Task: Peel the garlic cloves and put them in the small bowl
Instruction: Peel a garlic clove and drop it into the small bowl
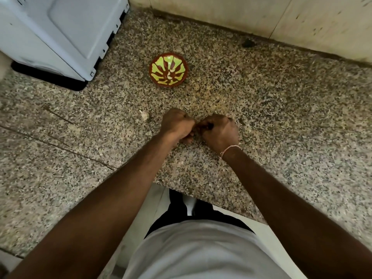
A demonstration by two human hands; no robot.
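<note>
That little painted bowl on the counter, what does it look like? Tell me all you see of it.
The small bowl is round and shallow, brown-red with yellow-green petal shapes fanning out from its middle, and it looks glazed. It sits upright on the speckled stone counter, beyond both hands and apart from them, to the right of a white appliance. A few pale pieces, probably peeled garlic, lie in its centre. Nothing else touches it.
</note>
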